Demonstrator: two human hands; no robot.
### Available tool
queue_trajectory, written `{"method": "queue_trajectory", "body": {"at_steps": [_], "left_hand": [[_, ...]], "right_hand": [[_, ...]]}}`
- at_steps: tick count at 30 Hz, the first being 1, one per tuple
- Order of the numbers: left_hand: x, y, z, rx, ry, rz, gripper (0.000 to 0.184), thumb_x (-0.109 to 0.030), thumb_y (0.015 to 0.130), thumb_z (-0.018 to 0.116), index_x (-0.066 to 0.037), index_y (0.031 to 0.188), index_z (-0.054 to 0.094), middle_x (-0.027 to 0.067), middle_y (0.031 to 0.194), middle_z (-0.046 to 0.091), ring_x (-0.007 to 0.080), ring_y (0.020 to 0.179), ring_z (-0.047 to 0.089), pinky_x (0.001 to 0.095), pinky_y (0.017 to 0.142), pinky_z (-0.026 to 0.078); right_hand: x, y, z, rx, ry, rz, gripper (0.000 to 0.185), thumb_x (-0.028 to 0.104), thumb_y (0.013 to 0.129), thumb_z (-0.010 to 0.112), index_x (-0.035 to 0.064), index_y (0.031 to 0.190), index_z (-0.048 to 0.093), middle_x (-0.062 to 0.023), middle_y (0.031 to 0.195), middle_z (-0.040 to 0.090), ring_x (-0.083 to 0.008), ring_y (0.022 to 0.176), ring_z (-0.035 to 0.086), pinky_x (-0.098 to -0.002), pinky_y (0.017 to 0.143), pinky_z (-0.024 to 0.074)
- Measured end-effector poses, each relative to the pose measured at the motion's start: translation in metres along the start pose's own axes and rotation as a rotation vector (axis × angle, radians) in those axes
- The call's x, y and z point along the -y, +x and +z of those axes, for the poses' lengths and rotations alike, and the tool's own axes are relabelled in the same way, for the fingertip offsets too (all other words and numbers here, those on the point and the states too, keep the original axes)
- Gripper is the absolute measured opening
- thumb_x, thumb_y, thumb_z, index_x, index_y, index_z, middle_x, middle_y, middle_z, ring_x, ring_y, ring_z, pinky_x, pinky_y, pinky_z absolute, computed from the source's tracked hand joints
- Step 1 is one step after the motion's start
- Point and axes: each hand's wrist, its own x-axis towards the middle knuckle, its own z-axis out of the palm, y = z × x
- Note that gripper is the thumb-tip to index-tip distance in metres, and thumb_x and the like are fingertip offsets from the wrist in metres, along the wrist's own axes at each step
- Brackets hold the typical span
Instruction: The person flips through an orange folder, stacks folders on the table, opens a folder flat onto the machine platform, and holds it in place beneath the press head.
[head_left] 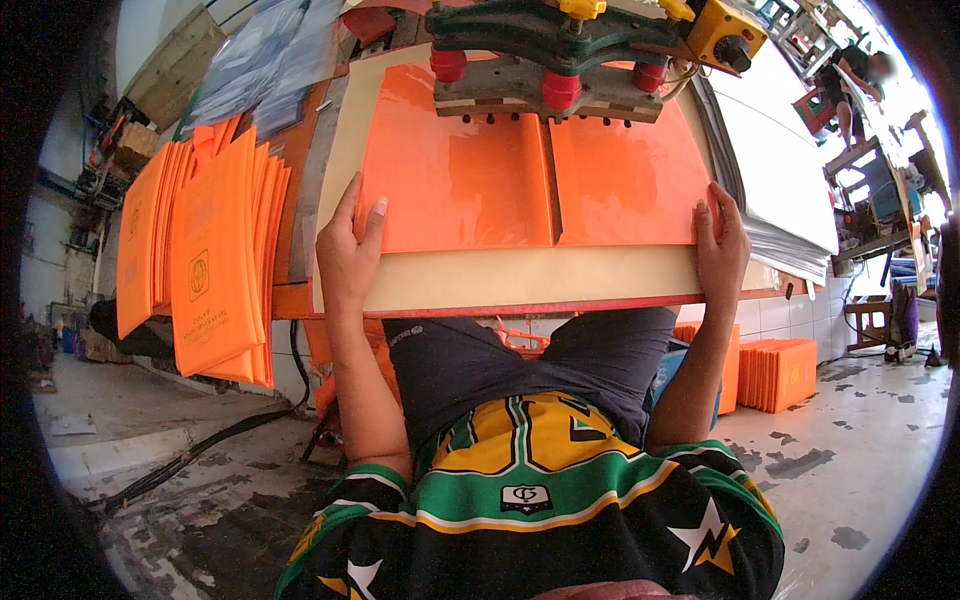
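Observation:
An orange plastic folder lies spread out on a cream board, with a dark gap down its middle. My left hand grips the folder's left edge between thumb and fingers. At the right edge, my right hand holds the folder in the same way. The far part of the folder is under the metal head of a press, which hides it there. Small dark knobs line the lower edge of the head.
Printed orange folders hang over the table's left side, near clear plastic sheets. White sheets are stacked at the right. A yellow control box is on the press. More orange folders stand on the floor. A person is far right.

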Motion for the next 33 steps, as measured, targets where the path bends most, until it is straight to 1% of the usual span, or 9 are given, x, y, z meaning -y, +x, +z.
{"method": "queue_trajectory", "body": {"at_steps": [5,13,22,33], "left_hand": [[-0.0033,-0.0005,-0.0016,0.015,-0.010,-0.024,0.061,-0.040,0.106,0.064,0.003,0.150,0.057,0.0304,0.137,0.067,0.0400,0.131,0.065,0.0441,0.109,0.051],[0.0020,0.0000,0.0010,-0.001,-0.009,0.000,0.061,-0.042,0.106,0.064,0.001,0.150,0.058,0.0299,0.138,0.067,0.0402,0.131,0.065,0.0446,0.109,0.051],[0.0004,0.0000,0.0005,-0.002,0.001,-0.002,0.059,-0.039,0.106,0.063,0.000,0.150,0.057,0.0295,0.138,0.067,0.0404,0.130,0.066,0.0451,0.108,0.052],[-0.0009,0.0002,-0.0007,0.004,-0.009,-0.006,0.060,-0.040,0.106,0.064,0.000,0.150,0.057,0.0294,0.137,0.068,0.0403,0.129,0.066,0.0450,0.108,0.052]], "right_hand": [[0.0002,-0.0002,0.0001,0.000,0.000,0.002,0.044,0.034,0.107,0.060,0.0039,0.139,0.063,-0.0242,0.133,0.070,-0.0430,0.127,0.067,-0.0481,0.104,0.0523],[0.0022,-0.0005,-0.0007,0.005,-0.003,0.019,0.044,0.034,0.108,0.060,0.0040,0.140,0.063,-0.0241,0.134,0.071,-0.0422,0.127,0.067,-0.0479,0.104,0.0523],[0.0045,-0.0008,-0.0013,0.002,-0.009,0.010,0.044,0.033,0.108,0.059,0.0031,0.139,0.063,-0.0247,0.133,0.071,-0.0423,0.126,0.067,-0.0484,0.103,0.0525],[0.0011,-0.0002,-0.0005,-0.003,-0.001,-0.005,0.044,0.035,0.108,0.059,0.0040,0.139,0.063,-0.0240,0.133,0.071,-0.0419,0.127,0.067,-0.0479,0.104,0.0526]]}}
